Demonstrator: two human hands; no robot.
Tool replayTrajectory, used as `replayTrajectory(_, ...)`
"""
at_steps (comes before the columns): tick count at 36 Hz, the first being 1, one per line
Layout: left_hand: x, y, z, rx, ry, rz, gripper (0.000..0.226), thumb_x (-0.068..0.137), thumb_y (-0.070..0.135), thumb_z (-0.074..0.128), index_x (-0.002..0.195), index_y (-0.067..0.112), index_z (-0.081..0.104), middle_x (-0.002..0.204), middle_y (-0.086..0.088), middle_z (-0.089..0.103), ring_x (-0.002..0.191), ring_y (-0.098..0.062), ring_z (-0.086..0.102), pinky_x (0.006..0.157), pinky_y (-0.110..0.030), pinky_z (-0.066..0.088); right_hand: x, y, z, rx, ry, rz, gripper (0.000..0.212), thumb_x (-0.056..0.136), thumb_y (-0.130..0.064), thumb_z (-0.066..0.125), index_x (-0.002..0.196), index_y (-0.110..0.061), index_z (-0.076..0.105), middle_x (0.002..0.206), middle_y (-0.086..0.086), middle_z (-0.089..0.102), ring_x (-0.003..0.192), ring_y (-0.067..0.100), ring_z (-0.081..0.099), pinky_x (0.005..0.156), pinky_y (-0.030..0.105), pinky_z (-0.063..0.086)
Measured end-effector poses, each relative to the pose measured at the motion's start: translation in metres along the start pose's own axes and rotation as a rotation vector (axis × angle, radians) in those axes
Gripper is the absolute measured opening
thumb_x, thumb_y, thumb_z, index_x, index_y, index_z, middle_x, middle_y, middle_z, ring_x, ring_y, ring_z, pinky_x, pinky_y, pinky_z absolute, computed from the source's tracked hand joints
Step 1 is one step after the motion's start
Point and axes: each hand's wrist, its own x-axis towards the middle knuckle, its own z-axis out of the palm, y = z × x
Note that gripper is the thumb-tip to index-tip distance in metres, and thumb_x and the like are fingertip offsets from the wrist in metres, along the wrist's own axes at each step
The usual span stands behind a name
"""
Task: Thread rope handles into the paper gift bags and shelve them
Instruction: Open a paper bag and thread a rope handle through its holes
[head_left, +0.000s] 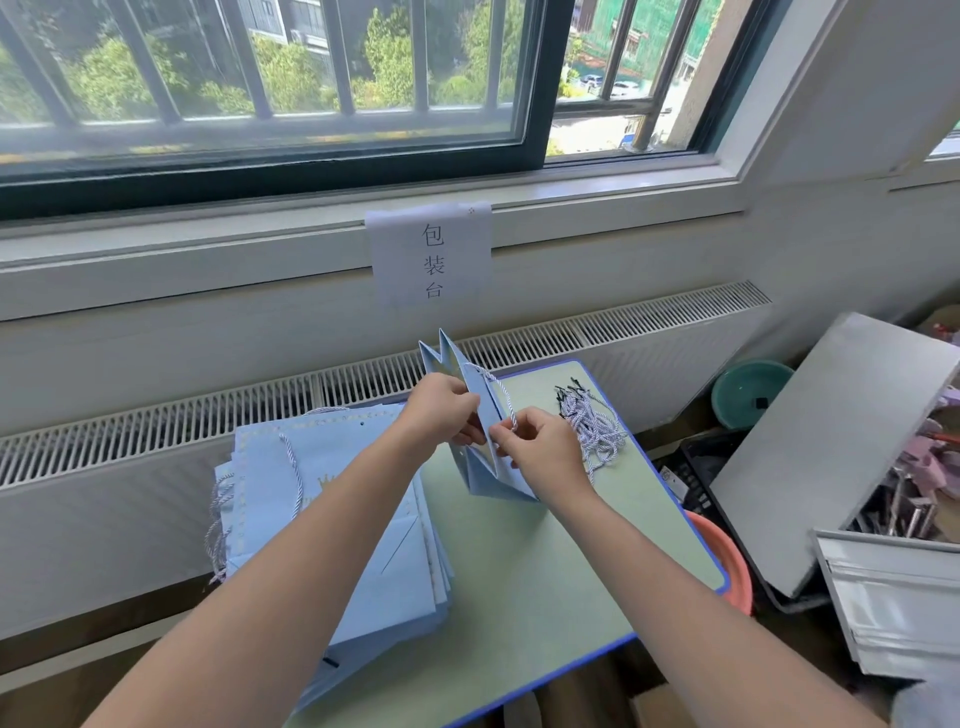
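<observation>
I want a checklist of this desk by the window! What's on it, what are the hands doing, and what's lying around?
Surface: green table with a blue edge, under the window.
Job's things: light blue paper bag held upright; flat bag stack on the left; rope pile on the right.
Clutter: teal basin, orange tub and grey board beside the table.
Hands: left hand grips the bag; right hand pinches the rope handle at the bag, fingers curled.
Cables: nothing seen.
Surroundings: paper sign on the sill, barred window, radiator grille.
</observation>
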Motion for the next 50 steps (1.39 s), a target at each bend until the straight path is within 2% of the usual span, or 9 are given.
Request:
replayTrajectory(10, 0.003, 0.006, 0.007, -0.049, 0.022, 0.022, 0.024, 0.091, 0.001, 0.042, 0.094, -0.007, 0.065, 0.085, -0.021, 0.071, 0.062, -0.02, 0.068, 0.064, -0.029, 0.058, -0.001, -0.008, -0.008, -0.116, -0.071, 0.018, 0.017, 0.08, -0.028, 0.077, 0.085, -0.022, 0.062, 0.08, -0.01, 0.065, 0.074, 0.006, 0.061, 0.063, 0.013, 0.043)
replayTrajectory(15, 0.005, 0.005, 0.009, 0.105, -0.026, 0.123, 0.038, 0.087, 0.007, 0.056, 0.123, 0.013, 0.065, 0.107, -0.007, 0.071, 0.091, -0.019, 0.064, 0.075, -0.028, 0.05, 0.003, -0.004, -0.017, -0.056, -0.029, 0.016, 0.014, 0.082, -0.021, 0.073, 0.074, -0.025, 0.061, 0.07, -0.005, 0.066, 0.067, 0.014, 0.06, 0.073, 0.031, 0.052)
replayTrajectory(24, 0.006, 0.008, 0.017, 0.545, -0.084, 0.178, 0.021, 0.089, 0.022, 0.062, 0.074, 0.008, 0.067, 0.067, -0.004, 0.056, 0.062, -0.015, 0.045, 0.053, -0.027, 0.031, 0.002, -0.008, -0.023, -0.061, 0.006, 0.016, 0.009, 0.082, -0.021, 0.067, 0.083, -0.012, 0.07, 0.065, -0.005, 0.065, 0.061, 0.013, 0.055, 0.076, 0.049, 0.056)
replayTrajectory(30, 0.01, 0.005, 0.007, 0.647, -0.017, 0.158, 0.015, 0.08, 0.002, 0.048, 0.067, 0.009, 0.047, 0.07, -0.013, 0.041, 0.065, -0.023, 0.033, 0.057, -0.03, 0.025, 0.012, -0.017, -0.046, -0.074, 0.054, 0.067, 0.022, 0.085, -0.016, 0.064, 0.106, -0.019, 0.067, 0.081, -0.011, 0.068, 0.069, 0.006, 0.062, 0.079, 0.033, 0.057)
replayTrajectory(35, 0.012, 0.005, 0.007, 0.867, -0.058, 0.259, 0.037, 0.085, 0.005, 0.052, 0.055, 0.01, 0.031, 0.059, -0.008, 0.026, 0.058, -0.024, 0.023, 0.05, -0.029, 0.018, 0.019, -0.025, -0.059, -0.18, 0.034, -0.007, 0.012, 0.087, -0.014, 0.062, 0.092, -0.021, 0.07, 0.078, -0.015, 0.067, 0.066, -0.003, 0.059, 0.063, 0.019, 0.047)
replayTrajectory(39, 0.011, 0.012, 0.011, 0.869, -0.013, 0.464, 0.033, 0.097, 0.015, 0.045, 0.067, 0.005, 0.053, 0.084, -0.011, 0.054, 0.084, -0.025, 0.049, 0.075, -0.035, 0.046, 0.024, -0.032, -0.065, -0.279, 0.014, -0.045, 0.015, 0.09, -0.014, 0.058, 0.092, -0.021, 0.071, 0.082, -0.01, 0.068, 0.071, -0.001, 0.058, 0.055, 0.011, 0.04)
replayTrajectory(42, 0.014, 0.011, 0.005, 0.879, 0.051, 0.678, 0.031, 0.099, 0.014, 0.039, 0.103, 0.002, 0.068, 0.113, -0.008, 0.064, 0.112, -0.025, 0.053, 0.094, -0.04, 0.044, 0.031, -0.04, -0.073, -0.309, 0.018, -0.066, 0.017, 0.089, -0.014, 0.059, 0.093, -0.017, 0.075, 0.086, -0.005, 0.071, 0.076, 0.007, 0.059, 0.065, 0.018, 0.041)
replayTrajectory(45, 0.016, 0.012, -0.004, 0.967, 0.081, 0.746, 0.034, 0.096, 0.012, 0.04, 0.121, 0.013, 0.063, 0.119, -0.002, 0.063, 0.112, -0.025, 0.054, 0.088, -0.035, 0.043, 0.04, -0.051, -0.085, -0.293, 0.006, -0.07, 0.015, 0.087, -0.013, 0.061, 0.085, -0.019, 0.075, 0.081, -0.006, 0.069, 0.071, 0.005, 0.056, 0.066, 0.022, 0.041)
replayTrajectory(50, 0.017, 0.023, -0.008, 0.993, 0.219, 0.839, 0.02, 0.097, 0.024, 0.051, 0.1, 0.023, 0.071, 0.091, 0.001, 0.071, 0.094, -0.026, 0.062, 0.071, -0.03, 0.022, 0.05, -0.064, -0.1, -0.166, -0.049, -0.077, 0.016, 0.088, -0.011, 0.063, 0.076, -0.014, 0.072, 0.068, -0.008, 0.064, 0.064, 0.003, 0.053, 0.062, 0.018, 0.042)
